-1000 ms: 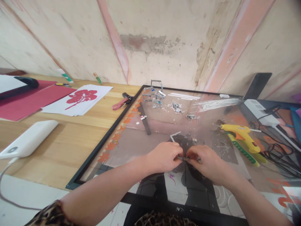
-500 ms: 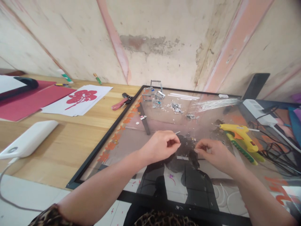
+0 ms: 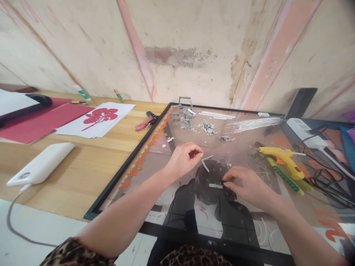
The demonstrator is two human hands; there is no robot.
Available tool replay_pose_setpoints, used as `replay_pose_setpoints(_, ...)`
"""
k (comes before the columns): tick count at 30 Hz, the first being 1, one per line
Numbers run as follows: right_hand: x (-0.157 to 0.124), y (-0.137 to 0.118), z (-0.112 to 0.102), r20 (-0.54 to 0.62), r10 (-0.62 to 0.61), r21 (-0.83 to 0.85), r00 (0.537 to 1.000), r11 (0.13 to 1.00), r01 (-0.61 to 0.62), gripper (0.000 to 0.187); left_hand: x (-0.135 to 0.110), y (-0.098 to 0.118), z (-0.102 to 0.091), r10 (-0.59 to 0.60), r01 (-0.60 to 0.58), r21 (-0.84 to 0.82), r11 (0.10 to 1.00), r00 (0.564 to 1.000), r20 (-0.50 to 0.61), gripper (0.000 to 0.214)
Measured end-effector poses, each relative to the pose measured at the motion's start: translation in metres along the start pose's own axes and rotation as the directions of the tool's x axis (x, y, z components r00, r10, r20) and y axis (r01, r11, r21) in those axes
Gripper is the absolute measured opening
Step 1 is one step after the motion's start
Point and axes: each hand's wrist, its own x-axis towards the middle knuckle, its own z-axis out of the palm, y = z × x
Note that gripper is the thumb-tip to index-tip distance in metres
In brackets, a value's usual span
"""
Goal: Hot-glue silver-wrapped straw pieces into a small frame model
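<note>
My left hand [image 3: 184, 159] hovers over the black-framed glass panel [image 3: 130, 162] with its fingers curled in; nothing shows in them. A bent silver strip [image 3: 205, 164] lies on the glass just right of its fingertips. Lower and to the right, my right hand [image 3: 244, 183] pinches thumb and forefinger at the right end of a short flat silver strip [image 3: 215, 186], which lies on the glass. The two hands are apart.
A yellow glue gun [image 3: 280, 155] and a green-handled tool [image 3: 285, 177] lie right of my hands, with cables and a white power strip [image 3: 302, 129] beyond. Silver wires [image 3: 249, 123], scraps and small mirrored pieces [image 3: 183, 111] sit at the panel's far edge. A white power bank [image 3: 41, 164], red cut-out paper [image 3: 100, 116] and red-handled pliers [image 3: 144, 123] lie on the wooden table at left.
My hands were together on a small piece, then parted. The short strip stayed on the glass; my left hand moved up-left and let the bent strip down; my right hand returned to the short strip.
</note>
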Motion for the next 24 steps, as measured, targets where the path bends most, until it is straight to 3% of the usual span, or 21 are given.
replay_pose_setpoints(10, -0.003, -0.003, 0.024, -0.012, -0.144, -0.209, 0.99, 0.968, 0.138, 0.014, -0.002, 0.003, 0.002, 0.053, -0.054, 0.005, 0.999, 0.998, 0.042, 0.009)
replay_pose_setpoints(24, -0.001, -0.01, 0.029, -0.003, -0.122, -0.24, 0.993, 0.964, 0.118, 0.003, -0.002, 0.004, 0.004, 0.077, -0.078, 0.014, 0.997, 0.994, 0.077, 0.009)
